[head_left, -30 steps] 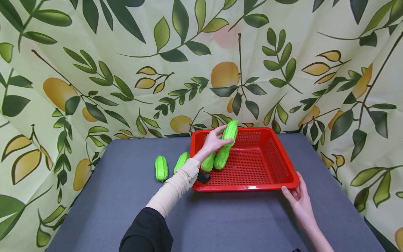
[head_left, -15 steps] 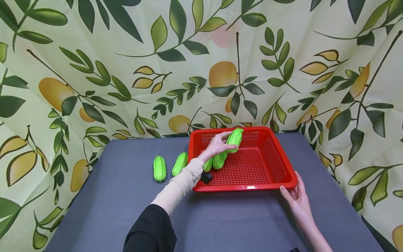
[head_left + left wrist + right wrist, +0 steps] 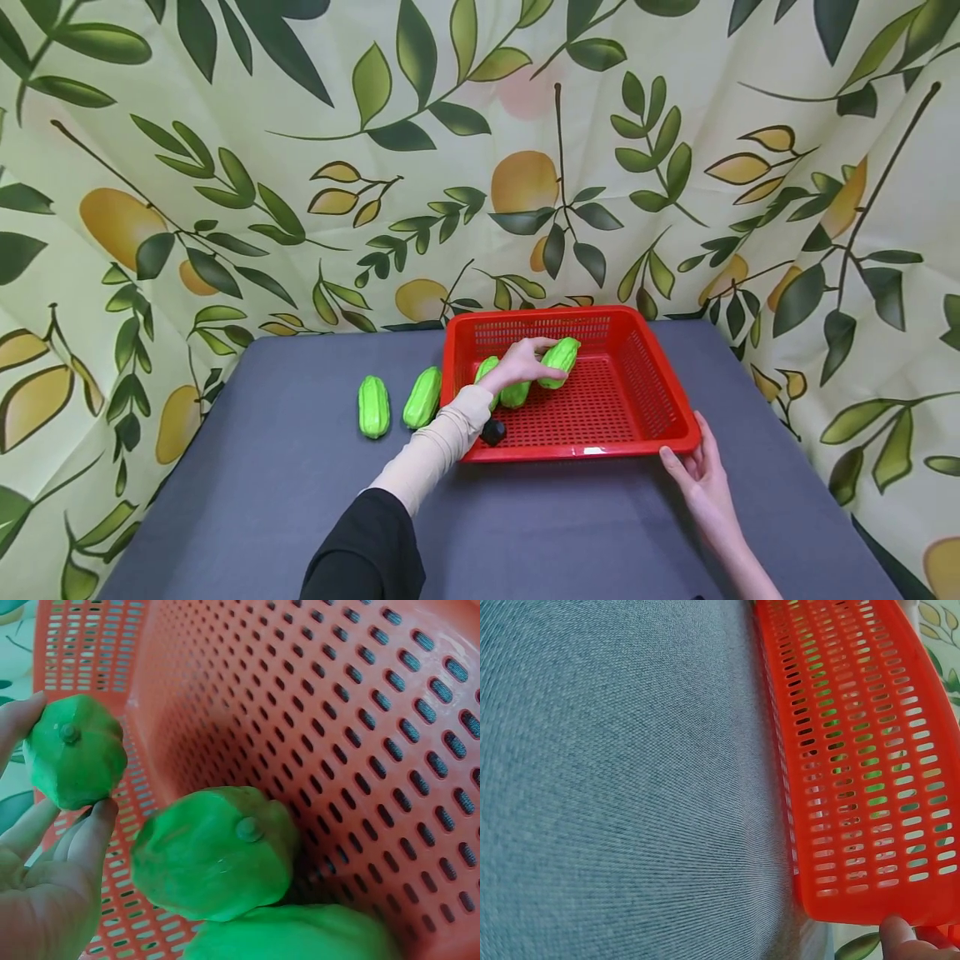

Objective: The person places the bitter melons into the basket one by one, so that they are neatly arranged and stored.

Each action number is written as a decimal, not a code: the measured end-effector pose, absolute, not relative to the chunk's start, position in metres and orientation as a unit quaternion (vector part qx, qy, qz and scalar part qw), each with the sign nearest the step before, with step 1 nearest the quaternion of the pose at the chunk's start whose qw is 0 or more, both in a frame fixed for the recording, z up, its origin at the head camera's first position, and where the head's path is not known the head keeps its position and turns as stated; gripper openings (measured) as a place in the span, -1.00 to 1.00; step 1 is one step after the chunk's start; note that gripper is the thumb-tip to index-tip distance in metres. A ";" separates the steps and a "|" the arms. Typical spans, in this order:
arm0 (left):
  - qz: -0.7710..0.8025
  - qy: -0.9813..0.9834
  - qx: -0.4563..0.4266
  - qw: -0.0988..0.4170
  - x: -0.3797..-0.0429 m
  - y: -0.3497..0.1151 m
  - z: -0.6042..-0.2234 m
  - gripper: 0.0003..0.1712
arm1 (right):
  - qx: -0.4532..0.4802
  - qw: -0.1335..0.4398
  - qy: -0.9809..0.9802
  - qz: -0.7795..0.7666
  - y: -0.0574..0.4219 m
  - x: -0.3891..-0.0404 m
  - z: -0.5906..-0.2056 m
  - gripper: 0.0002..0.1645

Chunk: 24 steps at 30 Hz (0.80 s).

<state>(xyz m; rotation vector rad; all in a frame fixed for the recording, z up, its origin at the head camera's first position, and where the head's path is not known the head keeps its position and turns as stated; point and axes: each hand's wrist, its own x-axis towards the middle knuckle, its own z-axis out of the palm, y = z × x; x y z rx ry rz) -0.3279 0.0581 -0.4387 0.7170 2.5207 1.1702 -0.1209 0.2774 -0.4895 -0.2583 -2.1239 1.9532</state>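
Note:
My left hand [image 3: 522,364] grips a bright green, ridged gourd [image 3: 561,364] inside the red perforated plastic basket [image 3: 577,452]. In the left wrist view, thumb and fingers pinch the sides of this gourd [image 3: 75,754], its stem end facing the camera. Beside it in the basket lie a second gourd [image 3: 214,855] and a third gourd [image 3: 300,937], the two touching. My right hand [image 3: 703,492] holds the basket's front right corner, thumb at the front rim and fingers along the side. The right wrist view shows its thumb [image 3: 896,937] against the basket's end.
Two more green gourds, one nearer the basket [image 3: 422,398] and one farther left [image 3: 373,407], lie on the grey table [image 3: 300,500]. A leaf-and-fruit patterned cloth [image 3: 450,242] hangs behind the table and along both sides.
My left hand has lowered the gourd from above the basket's back rim down into the basket, right of the other two. The right hand stays at the corner.

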 end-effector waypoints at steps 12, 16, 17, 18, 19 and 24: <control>0.359 0.886 0.259 0.135 -0.326 0.061 -0.446 -0.26 | -0.069 0.138 -0.713 0.684 0.276 -0.122 -0.491 -0.01; 0.339 0.894 0.265 0.128 -0.327 0.063 -0.448 -0.25 | -0.070 0.139 -0.715 0.682 0.276 -0.122 -0.490 -0.01; 0.335 0.895 0.266 0.128 -0.327 0.064 -0.448 -0.25 | -0.071 0.138 -0.715 0.681 0.276 -0.122 -0.490 -0.01; 0.331 0.896 0.266 0.128 -0.327 0.065 -0.448 -0.25 | -0.073 0.137 -0.717 0.680 0.276 -0.122 -0.490 -0.01; 0.328 0.897 0.267 0.129 -0.326 0.065 -0.448 -0.24 | -0.076 0.135 -0.719 0.678 0.276 -0.122 -0.490 0.00; 0.278 0.913 0.270 0.123 -0.323 0.069 -0.445 -0.22 | -0.087 0.126 -0.727 0.669 0.277 -0.122 -0.489 0.01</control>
